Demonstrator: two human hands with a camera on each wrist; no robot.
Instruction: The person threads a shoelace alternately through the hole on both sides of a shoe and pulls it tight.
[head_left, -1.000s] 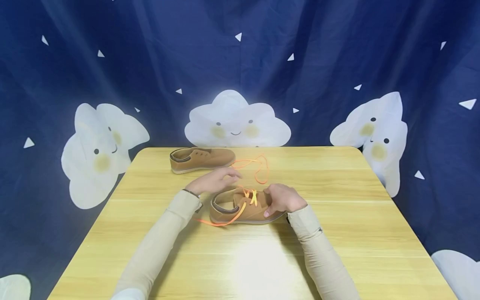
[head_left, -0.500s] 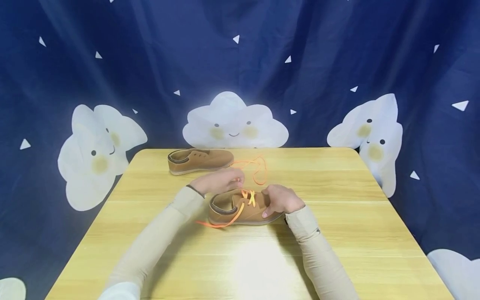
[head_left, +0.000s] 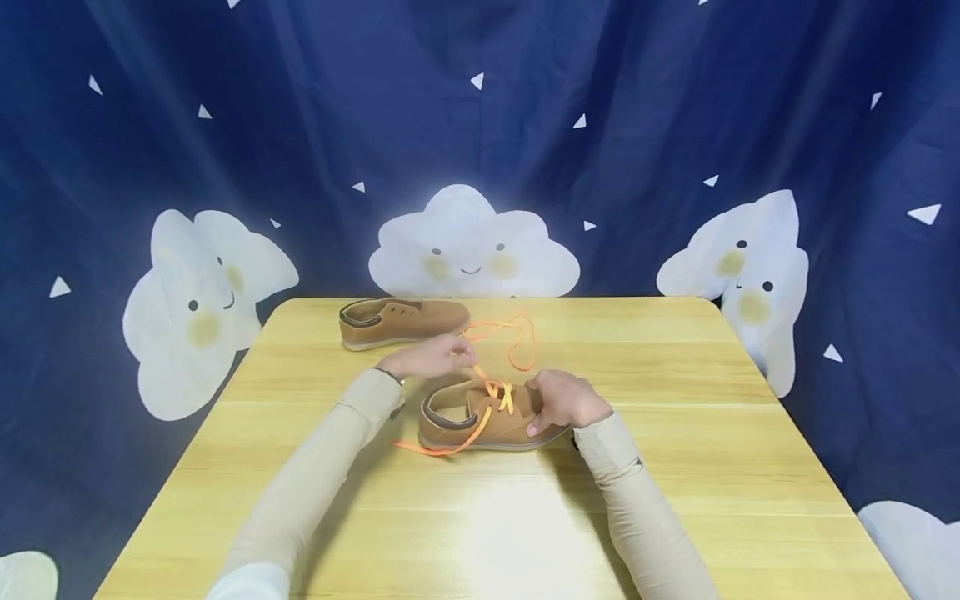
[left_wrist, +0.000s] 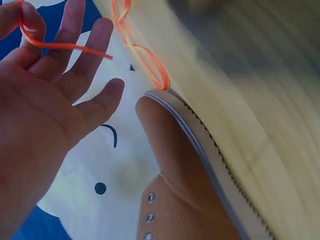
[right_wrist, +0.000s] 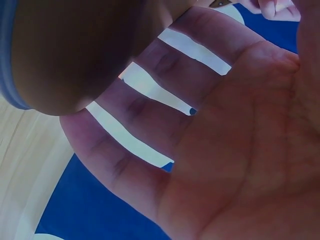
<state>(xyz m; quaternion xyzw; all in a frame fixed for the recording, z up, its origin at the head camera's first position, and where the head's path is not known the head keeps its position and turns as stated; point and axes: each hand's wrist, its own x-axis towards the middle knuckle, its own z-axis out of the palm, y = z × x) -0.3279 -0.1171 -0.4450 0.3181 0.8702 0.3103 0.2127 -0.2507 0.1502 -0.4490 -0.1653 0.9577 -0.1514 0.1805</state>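
A brown shoe (head_left: pixel 457 433) sits in the middle of the table, its orange-yellow lace (head_left: pixel 507 398) crossed through the front eyelets. My right hand (head_left: pixel 566 398) grips its toe, thumb on the near side; the right wrist view shows the fingers curved along the toe (right_wrist: pixel 80 45). Behind the shoe, my left hand (head_left: pixel 429 358) pinches one end of the lace between thumb and index finger. In the left wrist view a short orange tip (left_wrist: pixel 65 46) sticks out past those fingers, and the others are spread. The other lace end (head_left: pixel 420 449) trails on the table by the heel.
A second brown shoe (head_left: pixel 431 321) with bare eyelets stands at the back, just beyond the left hand. A loose orange lace (head_left: pixel 522 364) lies looped by its toe. Behind the wooden table (head_left: pixel 675 467) hangs a blue curtain (head_left: pixel 637 125) with clouds.
My left hand has reached in to the lace, closed its fingertips on the far end and drawn it up and back to the left. My right hand keeps its grip on the toe.
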